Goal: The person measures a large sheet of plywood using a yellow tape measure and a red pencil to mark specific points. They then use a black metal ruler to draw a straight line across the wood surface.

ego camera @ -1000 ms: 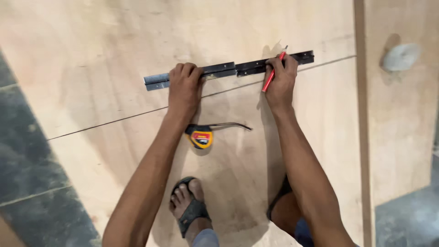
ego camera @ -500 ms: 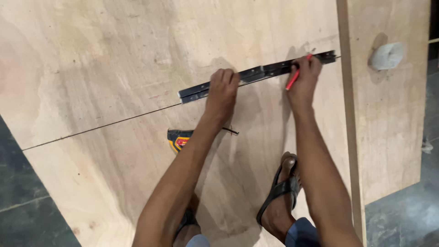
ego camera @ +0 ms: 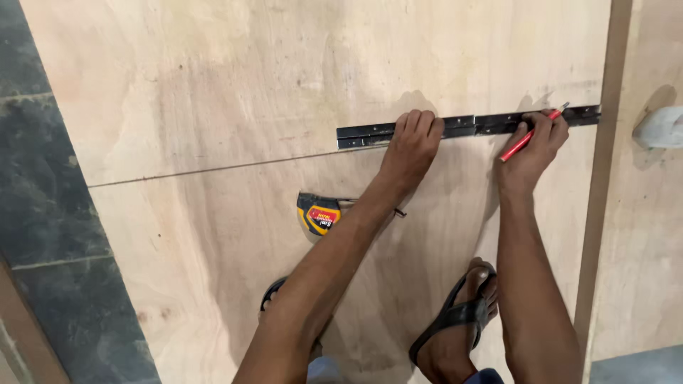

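Hinge strip [ego camera: 469, 126] lay pinned on plywood [ego camera: 213, 107] under the left hand [ego camera: 411, 146]'s flattened fingers; right hand [ego camera: 532, 146] gripped a red pencil [ego camera: 530, 135]; yellow-labelled tape measure [ego camera: 318, 213] below; view had shifted rightward

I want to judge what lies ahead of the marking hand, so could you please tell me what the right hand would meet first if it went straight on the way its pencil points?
The right hand holds a red pencil angled up-right; the metal hinge strip lies right there, apparently touching.

free: bare plywood [ego camera: 213, 92] above hinge [ego camera: 462, 128] | blocked: tape measure [ego camera: 318, 213] below left forearm
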